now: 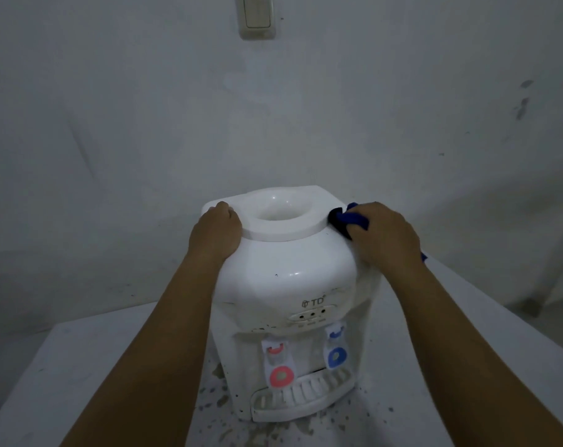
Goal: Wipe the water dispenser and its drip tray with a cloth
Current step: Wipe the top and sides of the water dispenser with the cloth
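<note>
Forearms: both reached in from the bottom edge, nearest the camera, one on each side of the water dispenser (286, 285).
Left hand: left hand (216, 232) rested on the top left shoulder of the unit, fingers curled over the edge beside the raised bottle collar (281, 221); it held nothing and looked to be steadying the body.
Dispenser position: stood upright at the middle of the table (80, 366), front facing the camera, no bottle fitted.
Taps: red tap (278, 366) on the left, blue tap (336, 350) on the right, both above the drip tray (301, 400).
Drip tray: seated at the foot of the unit, slatted, not yet touched by the cloth.
Right hand: right hand (383, 235) gripped a bunched blue cloth (349, 219), pressed against the top right edge just beside the collar.
Risk 1: a hard sideways rub could slide or tip the light, empty unit if the left hand let go.
Risk 2: the cloth's trailing end could catch a tap lever when the wipe came down the front.
Risk 3: the tray looked loosely seated and might pop out under pressure.
Surface: pale tabletop, speckled with dark spots and stains around the base.
Room: dim, bare grey-white wall, scuffed at the right; wall switch (257, 14) above.
</note>
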